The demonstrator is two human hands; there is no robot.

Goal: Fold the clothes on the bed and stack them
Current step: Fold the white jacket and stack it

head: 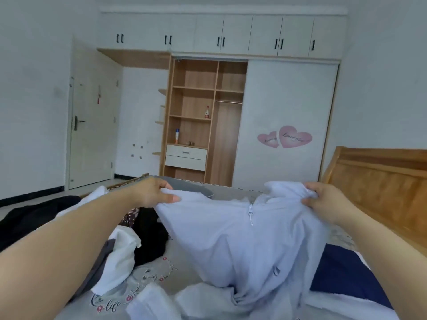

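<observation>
item: pale blue zip top (pixel 249 241), held up over bed (pixel 184 269). left hand (pixel 154 192) fingers pinch its shoulder at 10 o'clock; right hand (pixel 328 204) fingers grip shoulder at 2 o'clock.

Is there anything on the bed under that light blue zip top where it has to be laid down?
Yes. The light blue zip-up top, held by left hand and right hand, hangs over a navy blue cloth.
</observation>
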